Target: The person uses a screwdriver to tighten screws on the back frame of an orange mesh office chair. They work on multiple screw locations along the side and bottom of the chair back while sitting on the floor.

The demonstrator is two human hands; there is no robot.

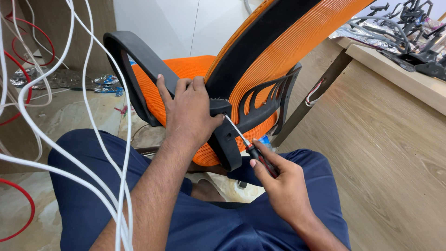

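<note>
An orange mesh office chair with black plastic armrest and black back frame lies tilted across my lap. My left hand grips the black armrest where it meets the back frame. My right hand holds a screwdriver with a red and black handle. Its metal shaft points up and left, and the tip touches the armrest joint just right of my left thumb. My legs in dark blue shorts lie below the chair.
Several white cables and red cables hang at the left. A wooden table at the right carries black chair parts and foil wrapping. Crumpled wrappers lie on the floor at the back left. Wood-look flooring spreads right.
</note>
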